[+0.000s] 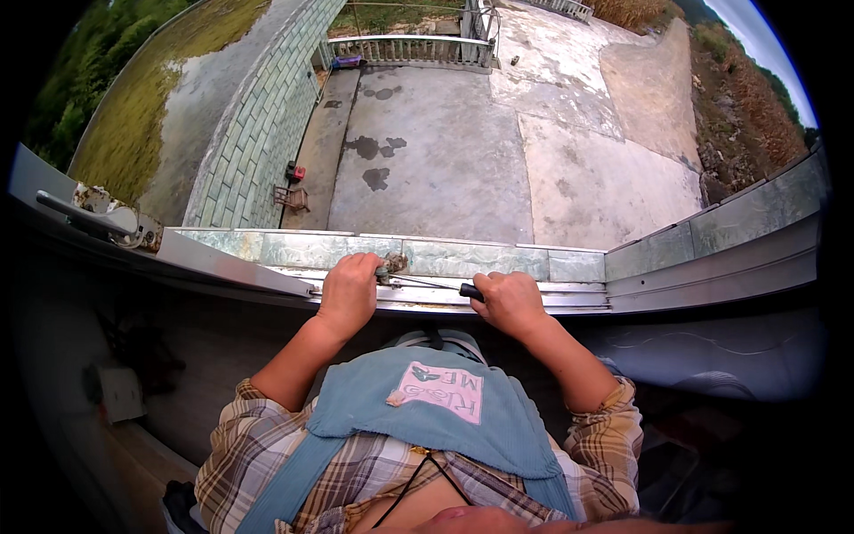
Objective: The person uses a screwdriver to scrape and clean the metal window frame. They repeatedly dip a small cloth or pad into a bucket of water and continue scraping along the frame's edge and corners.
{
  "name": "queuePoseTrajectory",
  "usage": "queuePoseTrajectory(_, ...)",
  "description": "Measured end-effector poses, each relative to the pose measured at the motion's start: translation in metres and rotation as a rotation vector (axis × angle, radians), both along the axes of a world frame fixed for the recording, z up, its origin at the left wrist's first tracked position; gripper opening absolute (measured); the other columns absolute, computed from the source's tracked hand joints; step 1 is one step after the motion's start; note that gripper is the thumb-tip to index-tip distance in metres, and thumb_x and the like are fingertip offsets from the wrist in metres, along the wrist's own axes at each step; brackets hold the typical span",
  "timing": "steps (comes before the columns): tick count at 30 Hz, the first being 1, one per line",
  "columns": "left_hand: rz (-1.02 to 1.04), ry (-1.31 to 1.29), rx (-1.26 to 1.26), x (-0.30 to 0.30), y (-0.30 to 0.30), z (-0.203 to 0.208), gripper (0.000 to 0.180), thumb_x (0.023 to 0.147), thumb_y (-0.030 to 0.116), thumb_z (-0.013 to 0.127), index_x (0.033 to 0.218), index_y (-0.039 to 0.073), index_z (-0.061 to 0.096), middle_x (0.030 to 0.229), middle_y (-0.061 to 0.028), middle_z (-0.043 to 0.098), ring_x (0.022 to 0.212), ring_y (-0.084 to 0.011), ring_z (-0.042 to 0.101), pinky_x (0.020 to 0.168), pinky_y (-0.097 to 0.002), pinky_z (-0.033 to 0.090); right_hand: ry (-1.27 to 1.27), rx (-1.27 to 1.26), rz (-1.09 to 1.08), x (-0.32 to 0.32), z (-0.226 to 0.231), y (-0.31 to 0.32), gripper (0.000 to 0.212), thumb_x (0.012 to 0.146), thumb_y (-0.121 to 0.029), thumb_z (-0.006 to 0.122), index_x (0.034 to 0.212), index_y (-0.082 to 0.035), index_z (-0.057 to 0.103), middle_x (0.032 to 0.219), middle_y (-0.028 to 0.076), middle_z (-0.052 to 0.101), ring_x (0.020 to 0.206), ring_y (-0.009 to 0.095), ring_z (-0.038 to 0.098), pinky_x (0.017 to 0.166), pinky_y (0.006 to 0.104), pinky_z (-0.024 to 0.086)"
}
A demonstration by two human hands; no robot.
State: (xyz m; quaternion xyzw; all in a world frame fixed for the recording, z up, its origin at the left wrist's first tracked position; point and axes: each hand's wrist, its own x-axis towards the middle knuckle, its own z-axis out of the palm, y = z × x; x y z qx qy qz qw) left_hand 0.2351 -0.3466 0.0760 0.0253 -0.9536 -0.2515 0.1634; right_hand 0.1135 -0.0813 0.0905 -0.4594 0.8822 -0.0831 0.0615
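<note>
My right hand (pixel 511 301) is closed around the black handle of a screwdriver (pixel 470 291), whose thin metal shaft points left along the window track (pixel 560 294). Its tip ends close to my left hand. Fingers curled, my left hand (pixel 350 290) rests at the track, pinched at a small greenish piece (pixel 383 274) that I cannot make out. Beside those fingertips, a brownish crumpled clump (pixel 396 262) lies on the edge of the tiled sill (pixel 471 258).
An open metal window frame (pixel 240 267) angles in at the left, with a handle (pixel 84 214) on it. Outside and below lie a concrete yard (pixel 436 160), a tiled wall (pixel 249 133) and a small wooden chair (pixel 292 198). Bluish fabric (pixel 712 351) is at the right.
</note>
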Motion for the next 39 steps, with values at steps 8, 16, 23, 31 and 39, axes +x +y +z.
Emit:
queuePoseTrajectory(8,-0.08,-0.034,0.062,-0.002,0.008,0.003,0.023,0.076,-0.007,0.064,0.097,0.002,0.063,0.092,-0.0167,0.066,0.091,-0.038,0.063,0.079,-0.0459,0.05,0.042,0.013,-0.077,0.017,0.003,0.02,0.026,0.078,-0.031,0.077,0.082,-0.011,0.061,0.073,0.009,0.066,0.064,0.032,0.065,0.06,0.0419,0.051)
queuePoseTrajectory(16,-0.386,-0.022,0.129,-0.029,0.047,0.001,0.021,0.079,-0.006,0.064,0.1,0.001,0.063,0.094,-0.0151,0.066,0.09,-0.0345,0.063,0.077,-0.0423,0.053,0.131,0.003,-0.417,0.083,0.006,0.08,0.034,0.066,-0.025,0.084,0.076,-0.012,0.054,0.071,0.006,0.058,0.062,0.031,0.06,0.058,0.0424,0.047)
queuePoseTrajectory(23,-0.759,-0.083,0.261,-0.058,0.1,-0.004,0.027,0.078,-0.005,0.067,0.103,0.003,0.064,0.094,-0.0152,0.066,0.089,-0.0365,0.064,0.075,-0.0433,0.053,0.033,-0.007,-0.852,0.172,0.009,0.111,0.032,0.07,-0.025,0.082,0.077,-0.01,0.055,0.073,0.008,0.061,0.067,0.032,0.064,0.064,0.0424,0.05)
queuePoseTrajectory(31,-1.119,-0.195,0.32,-0.056,0.172,-0.014,0.026,0.078,-0.007,0.066,0.102,0.003,0.064,0.093,-0.0158,0.066,0.09,-0.0376,0.064,0.076,-0.0439,0.053,0.008,-0.122,-1.322,0.281,-0.02,0.108,0.029,0.072,-0.022,0.08,0.076,-0.009,0.054,0.07,0.009,0.061,0.065,0.032,0.065,0.059,0.0431,0.051)
queuePoseTrajectory(39,-1.35,-0.589,0.452,-0.008,0.263,-0.071,0.028,0.078,-0.009,0.069,0.104,0.001,0.064,0.095,-0.0144,0.069,0.089,-0.0291,0.068,0.08,-0.037,0.054,-0.067,-0.196,-1.732,0.397,-0.068,0.1,0.027,0.077,-0.024,0.077,0.074,-0.007,0.056,0.068,0.012,0.062,0.063,0.034,0.064,0.056,0.0447,0.049)
